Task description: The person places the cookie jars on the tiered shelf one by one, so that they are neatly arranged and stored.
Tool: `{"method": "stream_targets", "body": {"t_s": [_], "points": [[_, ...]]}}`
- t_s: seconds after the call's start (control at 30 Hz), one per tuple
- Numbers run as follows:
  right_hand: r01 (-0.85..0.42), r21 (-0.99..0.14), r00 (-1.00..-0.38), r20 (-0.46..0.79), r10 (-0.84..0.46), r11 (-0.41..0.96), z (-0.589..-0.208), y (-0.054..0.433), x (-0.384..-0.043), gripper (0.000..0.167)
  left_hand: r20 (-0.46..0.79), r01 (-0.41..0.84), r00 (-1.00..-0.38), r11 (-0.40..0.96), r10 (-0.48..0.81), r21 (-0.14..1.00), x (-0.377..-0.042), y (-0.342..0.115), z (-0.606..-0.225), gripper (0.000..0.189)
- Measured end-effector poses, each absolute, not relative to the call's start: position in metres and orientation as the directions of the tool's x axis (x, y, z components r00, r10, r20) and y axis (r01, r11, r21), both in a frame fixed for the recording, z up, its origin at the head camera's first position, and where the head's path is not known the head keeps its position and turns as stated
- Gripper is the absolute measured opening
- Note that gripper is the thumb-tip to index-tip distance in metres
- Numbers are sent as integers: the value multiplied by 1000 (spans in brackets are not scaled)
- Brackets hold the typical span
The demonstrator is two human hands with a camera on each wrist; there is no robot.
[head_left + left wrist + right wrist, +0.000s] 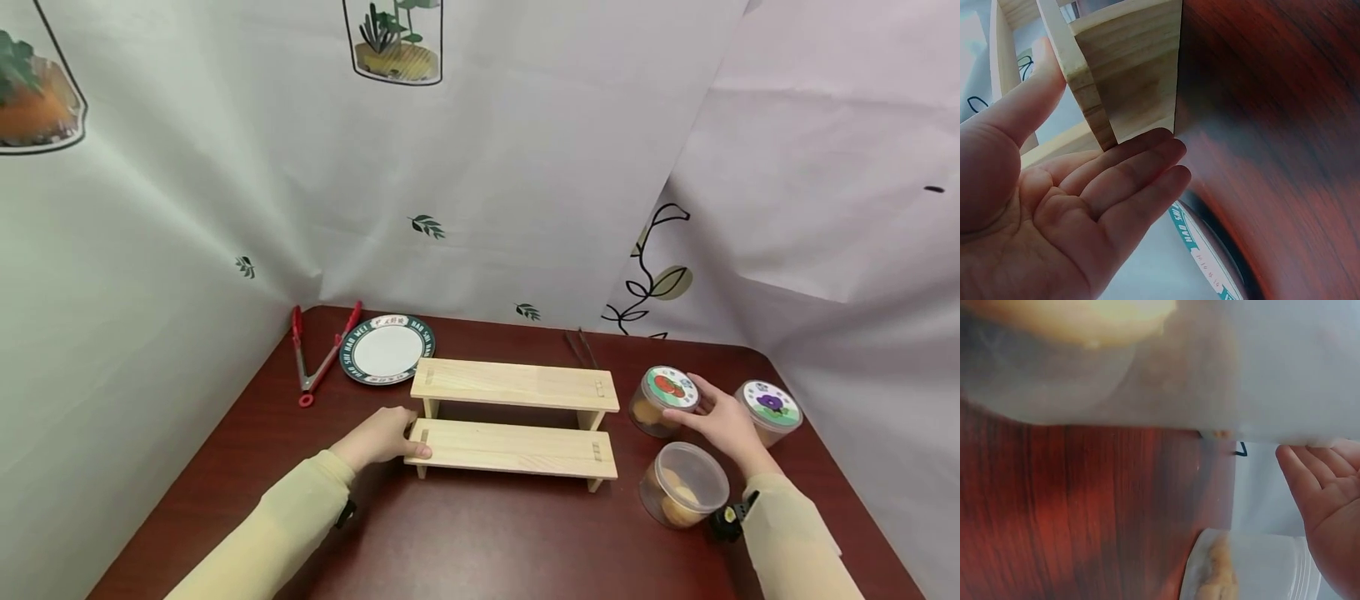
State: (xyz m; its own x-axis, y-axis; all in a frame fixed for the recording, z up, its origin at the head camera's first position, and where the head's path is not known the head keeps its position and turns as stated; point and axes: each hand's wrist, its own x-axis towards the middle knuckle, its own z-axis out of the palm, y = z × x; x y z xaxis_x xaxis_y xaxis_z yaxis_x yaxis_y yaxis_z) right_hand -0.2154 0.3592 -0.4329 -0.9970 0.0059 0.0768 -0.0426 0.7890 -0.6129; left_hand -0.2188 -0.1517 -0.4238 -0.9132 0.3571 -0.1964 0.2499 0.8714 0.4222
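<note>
While the left hand [384, 436] is gripping the left end of the two-tier wooden stand [510, 447], its thumb is lying on top of the lower board and its fingers are reaching along the outer side of the support. The stand is resting upright at the middle of the dark red table [525, 533], its taller step standing on the far side.

To the right, the right hand [722, 423] is holding the tomato-labelled jar [652, 415] by the lid, thumb on the near edge and fingers on the right; its fingertips are partly hiding in the right wrist view. This jar is standing just right of the stand. An unlabelled clear jar [678, 487] is sitting nearer, showing yellowish pieces inside, and a purple-flower jar [768, 408] is standing at the far right, beyond the hand.

At the far left, a green-rimmed plate [386, 350] is lying beside red-handled tongs [308, 383].
</note>
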Motion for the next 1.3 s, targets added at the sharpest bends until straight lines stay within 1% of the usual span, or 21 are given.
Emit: {"method": "stream_targets", "body": {"t_s": [0.2,0.33,0.73,0.97,1.3], "points": [[-25,-616,-997,73,26,787,-430,360,-209,90,-191,238,-917,864,350,443,-218,-151,-426,42],[-12,-640,-998,61,35,769,-422,359,-205,91,-191,227,-919,859,345,458,-218,-151,-425,43],[11,-652,-997,51,59,758,-414,362,-194,92,-186,239,-916,855,356,460,-217,-153,-427,45],[13,-669,-990,94,103,743,-404,359,-190,92,-182,243,-916,855,358,458,-218,-153,-428,45],[-25,-667,-982,155,106,745,-395,354,-187,91,-171,233,-922,849,348,474,-218,-155,-429,48]]}}
